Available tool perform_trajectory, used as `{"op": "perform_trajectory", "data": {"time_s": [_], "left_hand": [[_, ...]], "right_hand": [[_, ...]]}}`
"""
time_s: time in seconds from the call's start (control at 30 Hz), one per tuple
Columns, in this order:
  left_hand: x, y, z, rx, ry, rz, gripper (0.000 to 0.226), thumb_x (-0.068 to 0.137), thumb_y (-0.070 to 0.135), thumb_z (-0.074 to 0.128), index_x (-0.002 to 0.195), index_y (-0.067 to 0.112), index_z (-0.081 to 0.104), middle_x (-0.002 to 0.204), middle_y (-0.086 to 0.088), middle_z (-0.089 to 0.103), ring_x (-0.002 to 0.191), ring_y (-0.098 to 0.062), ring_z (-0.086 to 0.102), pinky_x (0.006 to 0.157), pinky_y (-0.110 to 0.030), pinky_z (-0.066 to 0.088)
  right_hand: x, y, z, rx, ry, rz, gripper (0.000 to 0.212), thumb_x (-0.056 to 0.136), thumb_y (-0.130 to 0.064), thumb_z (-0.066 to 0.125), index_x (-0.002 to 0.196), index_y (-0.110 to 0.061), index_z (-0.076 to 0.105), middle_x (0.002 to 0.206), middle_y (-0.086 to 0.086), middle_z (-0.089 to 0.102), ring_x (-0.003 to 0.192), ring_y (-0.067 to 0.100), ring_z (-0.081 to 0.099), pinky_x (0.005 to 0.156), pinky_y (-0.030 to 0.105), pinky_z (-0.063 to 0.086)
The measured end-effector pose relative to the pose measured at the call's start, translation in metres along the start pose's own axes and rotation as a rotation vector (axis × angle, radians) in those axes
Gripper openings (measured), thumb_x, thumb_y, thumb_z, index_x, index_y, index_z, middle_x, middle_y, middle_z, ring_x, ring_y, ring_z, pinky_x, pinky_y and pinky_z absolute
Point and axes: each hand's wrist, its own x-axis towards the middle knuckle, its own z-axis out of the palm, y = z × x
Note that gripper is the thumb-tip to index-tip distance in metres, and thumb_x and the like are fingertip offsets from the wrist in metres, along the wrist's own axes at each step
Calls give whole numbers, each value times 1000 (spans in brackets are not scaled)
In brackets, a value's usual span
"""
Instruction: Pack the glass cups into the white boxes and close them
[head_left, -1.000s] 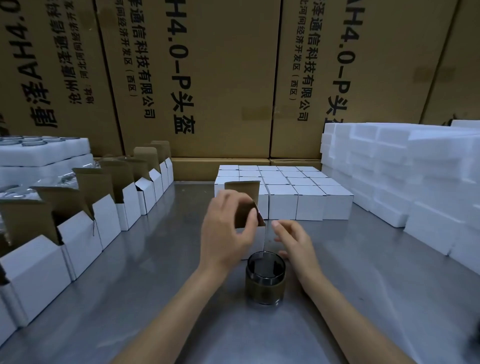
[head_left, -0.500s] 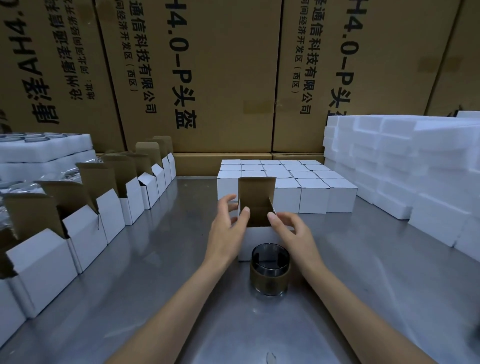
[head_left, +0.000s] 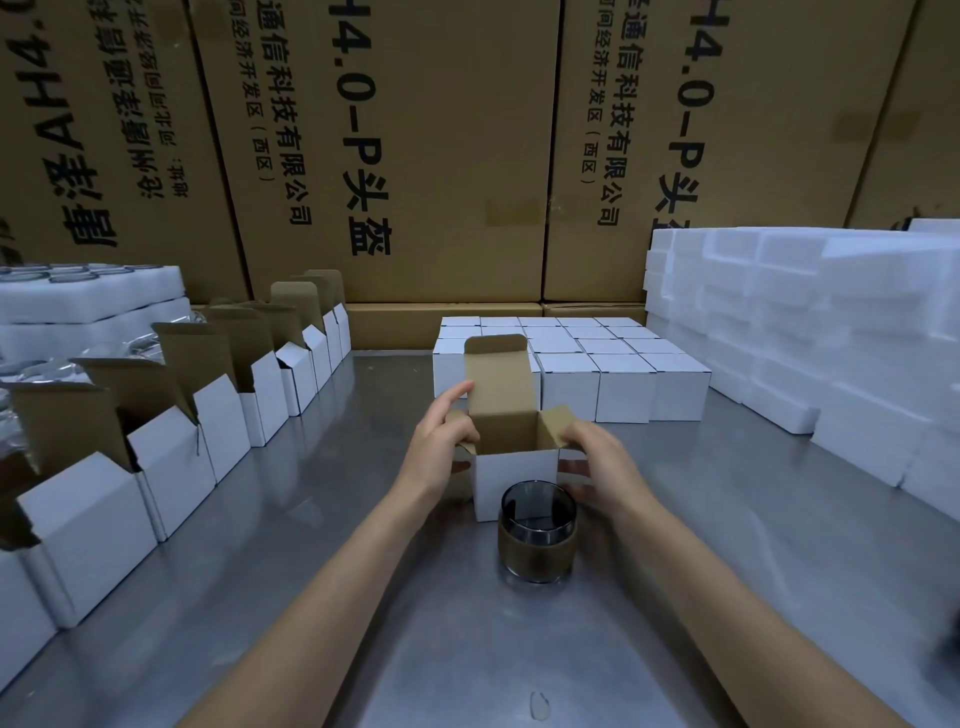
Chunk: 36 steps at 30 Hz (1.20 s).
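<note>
Holding one open white box (head_left: 514, 480) between them: left hand (head_left: 441, 447) curled round the box's left side flap and wall, right hand (head_left: 605, 467) curled round its right flap and wall, hands apart with the box clamped from both sides. Standing upright on the metal table (head_left: 322, 597), lid flap raised at the far side, brown inside showing. Touching or just in front of the box, near the wrists: one glass cup (head_left: 537, 535), dark, with a brown band round its lower half, still out of the box.

Beyond the fingertips, a block of closed white boxes (head_left: 571, 364), four columns across and about four rows deep, exact count uncertain at the back. Off to the left of the left hand, a row of open boxes (head_left: 223, 415) with lids up, about eight visible, the far ones overlapping too much to count surely. Farther left, a white foam tray (head_left: 88, 301) with cup rims showing at its top. To the right of the right hand, well apart, stacked white foam blocks (head_left: 831, 338), too many and too merged to count.

Behind everything, big brown cartons (head_left: 441, 130), at least four faces in view. Printed sideways in black: "4.0-P头盔", "通信科技有限公司", "开发区(西区)". On the leftmost carton, upside down, "AH4" and smaller characters too blurred to read.
</note>
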Motion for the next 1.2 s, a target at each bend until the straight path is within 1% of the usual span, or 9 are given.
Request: {"op": "perform_trajectory", "data": {"time_s": [0.1, 0.23, 0.3, 0.4, 0.57, 0.67, 0.8, 1.03, 1.2], "left_hand": [[2, -3, -1, 1, -2, -14, 52, 78, 14, 48, 126, 35, 53, 116, -15, 56, 97, -15, 51, 94, -35, 44], [1, 0, -1, -6, -10, -17, 53, 78, 12, 48, 124, 37, 53, 130, -20, 51, 104, -20, 50, 97, -42, 43], [1, 2, 1, -9, -12, -19, 58, 70, 20, 47, 125, 37, 51, 128, -20, 51, 102, -22, 50, 87, -37, 46], [4, -1, 1, 6, -14, -2, 51, 82, 11, 46, 128, 34, 50, 123, -20, 52, 97, -21, 51, 80, -33, 44], [7, -7, 1, 20, -16, 25, 51, 88, 7, 44, 130, 36, 49, 122, -11, 55, 104, -27, 54, 82, -37, 45], [6, -7, 1, 43, -13, 37, 53, 82, 17, 47, 132, 37, 47, 127, -10, 53, 110, -26, 53, 89, -39, 47], [6, -7, 1, 63, -28, 43, 65, 67, 29, 44, 131, 39, 46, 128, -9, 53, 112, -23, 52, 96, -44, 45], [7, -10, 3, 40, -2, 87, 54, 81, 44, 40, 132, 30, 53, 126, 0, 59, 118, -20, 53, 102, -48, 43], [5, -13, 4, -2, 20, 122, 50, 86, 28, 37, 133, 26, 53, 106, -5, 65, 101, -20, 59, 94, -40, 47]], "right_hand": [[-6, -15, -2, -107, -64, 60, 5, 94, -18, 47, 95, -18, 52, 91, 0, 56, 69, 10, 58, 56, 23, 41], [-9, -40, -10, -441, -89, -47, 48, 90, -36, 61, 131, -20, 42, 124, -1, 50, 108, 15, 55, 80, 30, 48], [-15, -54, -12, -628, -90, -180, 41, 85, -42, 65, 119, -23, 50, 118, -4, 49, 108, 13, 51, 88, 32, 47], [-28, -78, -14, -945, -305, -301, 13, 82, -44, 69, 86, -33, 63, 98, -14, 62, 83, -3, 55, 68, 19, 42], [-49, -83, -7, -1323, -691, -130, 7, 77, -44, 74, 76, -44, 68, 84, -28, 66, 77, -11, 57, 58, 7, 40], [-46, -73, -2, -1415, -646, -148, 9, 77, -40, 75, 77, -37, 67, 75, -24, 62, 58, -12, 53, 39, 5, 32], [-45, -77, -3, -1321, -597, -254, 15, 81, -30, 74, 70, -33, 64, 70, -19, 61, 68, -4, 56, 56, 12, 40], [-44, -97, -14, -823, -319, -682, 18, 81, -24, 73, 70, -35, 66, 76, -15, 68, 65, -11, 50, 58, 7, 34], [-30, -67, 2, -1153, 20, -802, 5, 85, -39, 67, 89, -39, 69, 78, -17, 47, 80, 2, 40, 59, 21, 28]]}}
